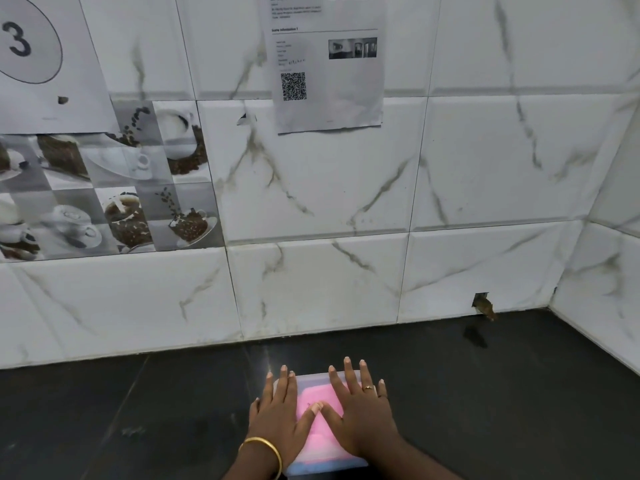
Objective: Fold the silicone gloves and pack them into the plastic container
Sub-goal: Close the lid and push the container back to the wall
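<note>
pink gloves [317,419] visible inside lidded container [311,379]

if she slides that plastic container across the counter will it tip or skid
The plastic container looks low and flat, so it probably won't tip. On the glossy black counter it would likely skid easily. Holding only what look like soft pink gloves, it is probably light.

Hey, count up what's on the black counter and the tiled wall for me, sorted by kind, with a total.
Translucent plastic container holding pink silicone gloves: 1
Hands pressing flat on the container: 2, left hand, right hand
Printed paper sheets taped to wall: 2, numbered, QR-code
Total: 5
</note>
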